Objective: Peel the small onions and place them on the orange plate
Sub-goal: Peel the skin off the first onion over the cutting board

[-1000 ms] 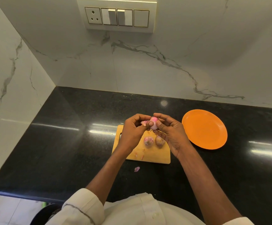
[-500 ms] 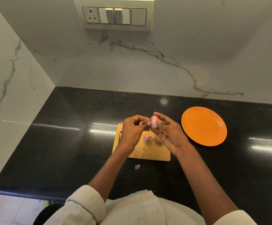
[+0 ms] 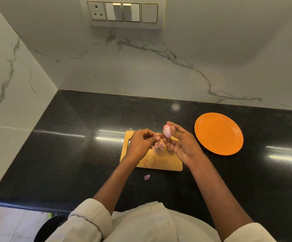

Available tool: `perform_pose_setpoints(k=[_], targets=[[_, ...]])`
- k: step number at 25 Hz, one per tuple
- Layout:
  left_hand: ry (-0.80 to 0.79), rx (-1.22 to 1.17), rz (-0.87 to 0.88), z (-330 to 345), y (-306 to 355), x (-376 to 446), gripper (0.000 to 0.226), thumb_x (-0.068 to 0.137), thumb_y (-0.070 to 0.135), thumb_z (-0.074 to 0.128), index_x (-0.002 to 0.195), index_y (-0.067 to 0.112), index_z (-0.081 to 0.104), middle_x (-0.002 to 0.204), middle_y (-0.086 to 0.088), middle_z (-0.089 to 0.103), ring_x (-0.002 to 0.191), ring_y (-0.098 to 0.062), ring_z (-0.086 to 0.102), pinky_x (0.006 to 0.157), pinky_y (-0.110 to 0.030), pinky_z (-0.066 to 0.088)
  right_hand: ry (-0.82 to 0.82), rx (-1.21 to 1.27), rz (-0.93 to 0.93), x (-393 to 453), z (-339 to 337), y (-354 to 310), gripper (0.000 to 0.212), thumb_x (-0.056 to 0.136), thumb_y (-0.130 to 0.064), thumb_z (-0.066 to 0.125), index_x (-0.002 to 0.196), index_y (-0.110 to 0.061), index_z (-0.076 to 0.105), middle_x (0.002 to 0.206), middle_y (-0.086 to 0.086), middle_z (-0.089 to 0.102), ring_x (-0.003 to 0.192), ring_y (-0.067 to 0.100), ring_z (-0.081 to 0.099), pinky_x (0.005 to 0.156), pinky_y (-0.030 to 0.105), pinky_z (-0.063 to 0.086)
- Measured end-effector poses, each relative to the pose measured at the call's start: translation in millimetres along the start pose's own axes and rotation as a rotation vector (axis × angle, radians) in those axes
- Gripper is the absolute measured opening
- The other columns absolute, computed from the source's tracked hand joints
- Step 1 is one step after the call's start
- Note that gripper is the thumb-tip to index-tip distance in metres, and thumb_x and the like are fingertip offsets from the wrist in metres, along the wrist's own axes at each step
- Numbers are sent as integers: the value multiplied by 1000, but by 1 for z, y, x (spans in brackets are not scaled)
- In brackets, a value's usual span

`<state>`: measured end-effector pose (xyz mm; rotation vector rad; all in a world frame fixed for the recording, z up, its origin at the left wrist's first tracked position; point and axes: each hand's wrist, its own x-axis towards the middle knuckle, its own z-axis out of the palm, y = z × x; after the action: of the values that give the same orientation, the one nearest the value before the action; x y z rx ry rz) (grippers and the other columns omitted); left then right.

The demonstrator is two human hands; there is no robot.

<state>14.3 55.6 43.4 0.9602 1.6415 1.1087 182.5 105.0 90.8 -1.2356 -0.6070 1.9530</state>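
1. A small onion point(image 3: 167, 133), smooth, oval and pale pink, sits above the wooden cutting board point(image 3: 161, 162), pinched between the thumb and fingertips of the right hand point(image 3: 183, 145).
2. The left hand point(image 3: 141, 144) is curled just beside it, thumb and forefinger pressed together on a thin strip of skin point(image 3: 157, 143).
3. A papery, unpeeled onion point(image 3: 159, 147) lies on the board below the hands; another is partly hidden behind the right hand.
4. A loose purple peel point(image 3: 147, 177) rests on the glossy black countertop point(image 3: 72, 154).
5. The round, matte orange plate point(image 3: 218, 133) lies to the right, apart from the board.
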Motion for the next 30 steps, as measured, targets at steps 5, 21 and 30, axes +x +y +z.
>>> perform_pose_setpoints(k=[5,21,30], targets=[[98,407,36,1,0,2,13,93,29,84,102,21,81,105,4,78,103,-17,72,93,-41,57,48,15,43,5,-7,4,23,104,-3,59,119,-7,76,126,15,68,110,36,74,95,43,62],[-10,291,307,2,32,-8,24,98,17,77,122,16,78,107,4,80,98,-6,75,90,-22,62,91,-308,-185,4,-2,6,28,84,-4,85,105,-22,83,113,0,80,108,21,76,84,37,66],[126,266,241,9,26,-9,7,92,11,79,91,15,74,82,4,73,72,-6,68,65,-15,53,102,-300,-158,3,6,13,29,84,-1,83,105,-21,84,116,0,79,110,22,75,86,38,65]])
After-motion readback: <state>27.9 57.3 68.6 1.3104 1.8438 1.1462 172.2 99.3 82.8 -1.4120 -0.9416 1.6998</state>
